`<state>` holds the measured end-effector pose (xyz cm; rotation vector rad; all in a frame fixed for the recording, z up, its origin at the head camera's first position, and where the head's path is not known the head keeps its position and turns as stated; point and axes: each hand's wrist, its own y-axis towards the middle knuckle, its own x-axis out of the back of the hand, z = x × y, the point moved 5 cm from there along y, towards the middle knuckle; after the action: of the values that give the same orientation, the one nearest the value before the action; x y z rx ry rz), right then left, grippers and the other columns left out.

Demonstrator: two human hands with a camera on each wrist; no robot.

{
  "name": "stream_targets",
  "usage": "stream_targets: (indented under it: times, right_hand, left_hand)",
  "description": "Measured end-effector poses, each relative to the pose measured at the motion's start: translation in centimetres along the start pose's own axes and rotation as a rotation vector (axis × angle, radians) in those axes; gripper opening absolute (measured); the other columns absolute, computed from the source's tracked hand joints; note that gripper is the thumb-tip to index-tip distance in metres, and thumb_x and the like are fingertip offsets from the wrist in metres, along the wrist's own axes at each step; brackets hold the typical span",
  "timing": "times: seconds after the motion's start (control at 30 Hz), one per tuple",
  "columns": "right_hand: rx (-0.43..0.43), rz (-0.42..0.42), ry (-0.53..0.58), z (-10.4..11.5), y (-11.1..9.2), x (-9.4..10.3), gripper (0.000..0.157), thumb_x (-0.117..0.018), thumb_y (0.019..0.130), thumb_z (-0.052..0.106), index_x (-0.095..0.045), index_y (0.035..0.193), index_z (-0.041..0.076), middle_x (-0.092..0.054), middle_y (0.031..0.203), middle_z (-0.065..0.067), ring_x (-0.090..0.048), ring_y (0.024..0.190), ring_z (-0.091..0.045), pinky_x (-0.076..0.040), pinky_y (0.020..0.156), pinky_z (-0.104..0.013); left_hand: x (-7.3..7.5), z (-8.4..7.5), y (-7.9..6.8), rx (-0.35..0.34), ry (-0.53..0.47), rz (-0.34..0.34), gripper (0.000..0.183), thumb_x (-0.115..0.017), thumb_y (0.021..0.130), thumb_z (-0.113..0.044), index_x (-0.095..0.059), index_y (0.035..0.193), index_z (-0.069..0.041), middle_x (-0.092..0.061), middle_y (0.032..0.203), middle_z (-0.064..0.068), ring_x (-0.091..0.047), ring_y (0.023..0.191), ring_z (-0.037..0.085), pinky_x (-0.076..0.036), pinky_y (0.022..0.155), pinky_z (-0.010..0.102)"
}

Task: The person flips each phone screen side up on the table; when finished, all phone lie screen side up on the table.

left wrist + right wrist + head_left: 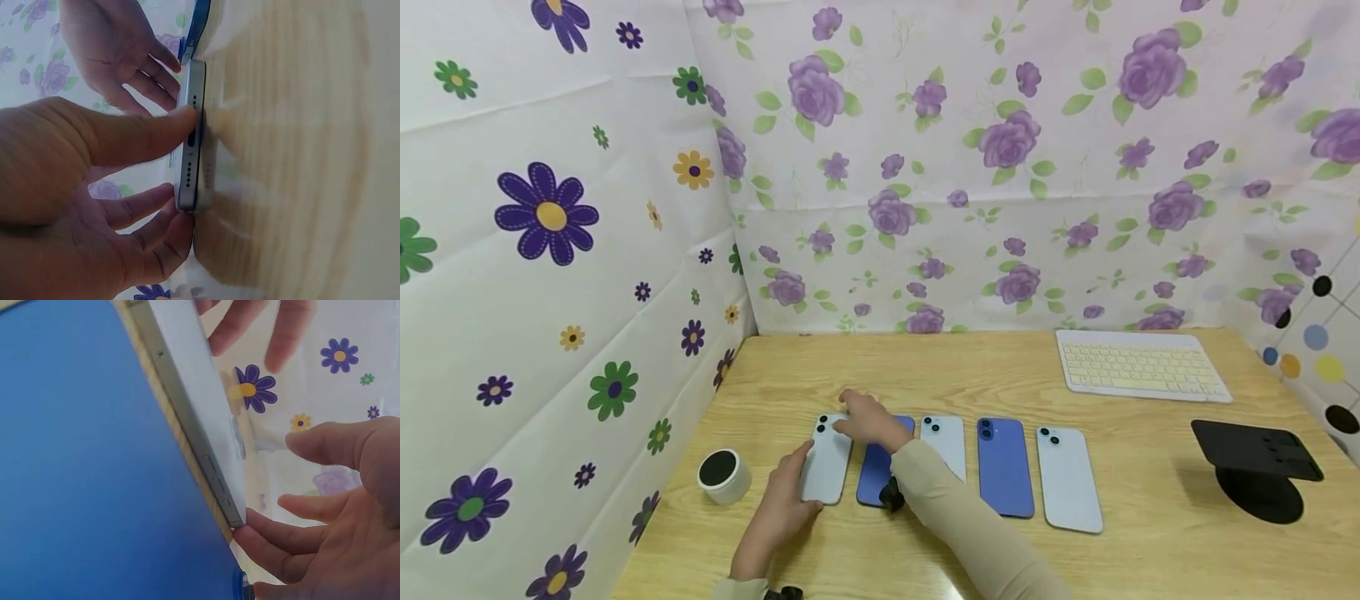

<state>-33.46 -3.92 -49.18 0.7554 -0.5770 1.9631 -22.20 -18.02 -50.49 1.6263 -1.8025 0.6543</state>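
Observation:
A white smartphone (pixel 826 467) lies back up at the left end of a row of phones, its two lenses at the far end. My left hand (pixel 784 504) holds its near left corner; in the left wrist view the thumb (pixel 150 134) presses the port edge while the other fingers touch the side. Over the far end reaches my right hand (pixel 871 421). The right wrist view shows its lower fingertips (pixel 250 540) touching the phone's far corner, with the thumb apart from it. Under the right forearm lies a blue smartphone (pixel 872 479), partly hidden.
Rightward in the row are a white phone (pixel 951 442) partly covered by the sleeve, another blue phone (pixel 1004 467) and another white phone (pixel 1069 482). A white round container with a dark top (pixel 724 477) stands left. Keyboard (pixel 1142 367) and black stand (pixel 1258 467) are at right.

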Motion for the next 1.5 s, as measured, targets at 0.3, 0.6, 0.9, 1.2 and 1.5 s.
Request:
stream_targets:
  times: [0.3,0.6,0.9,1.2,1.5]
  right_hand:
    - [0.008,0.028,0.004,-0.6,0.5,0.0,0.039,-0.061,0.096,0.009,-0.057,0.131,-0.008,-0.061,0.13,-0.024,-0.061,0.115,-0.035,-0.051,0.093,-0.045]
    - [-0.042,0.071,0.081,-0.6,0.9,0.6,0.05,-0.051,0.094,-0.003,-0.046,0.143,-0.008,-0.06,0.123,-0.02,-0.04,0.065,-0.016,-0.039,0.068,-0.035]
    - [-0.02,0.055,0.229,-0.8,-0.2,0.7,0.062,-0.053,0.089,-0.008,-0.039,0.149,-0.006,-0.051,0.141,-0.028,-0.053,0.127,-0.039,-0.046,0.08,-0.04]
    - [-0.028,0.044,0.45,-1.5,-1.3,0.8,0.061,-0.057,0.096,-0.003,-0.036,0.153,0.0,-0.047,0.145,-0.028,-0.046,0.134,-0.042,-0.046,0.098,-0.053]
    - [0.011,0.014,0.531,-1.3,-2.2,0.9,0.065,-0.059,0.098,0.0,-0.032,0.156,0.007,-0.042,0.15,-0.026,-0.046,0.134,-0.041,-0.045,0.1,-0.054]
  left_hand:
    - [-0.1,-0.1,-0.6,-0.032,0.018,-0.002,0.088,-0.082,0.071,0.013,-0.045,0.15,0.001,-0.047,0.143,0.032,-0.046,0.127,0.051,-0.037,0.105,0.061]
    - [0.3,-0.2,-0.5,-0.038,0.034,-0.001,0.082,-0.079,0.074,0.014,-0.046,0.149,0.001,-0.048,0.145,0.029,-0.047,0.126,0.049,-0.039,0.104,0.06]
    - [0.3,-0.3,-0.6,-0.041,0.029,0.055,0.075,-0.074,0.08,0.012,-0.046,0.149,0.001,-0.049,0.146,0.028,-0.047,0.128,0.047,-0.038,0.104,0.061]
    - [0.3,-1.1,0.0,-0.05,0.029,0.122,0.088,-0.088,0.076,-0.007,-0.042,0.152,0.001,-0.051,0.144,0.029,-0.048,0.121,0.049,-0.042,0.099,0.061]
    - [0.1,-1.4,0.7,0.001,0.081,0.125,0.09,-0.086,0.078,-0.023,-0.041,0.153,-0.001,-0.053,0.141,0.028,-0.052,0.113,0.043,-0.047,0.092,0.058]
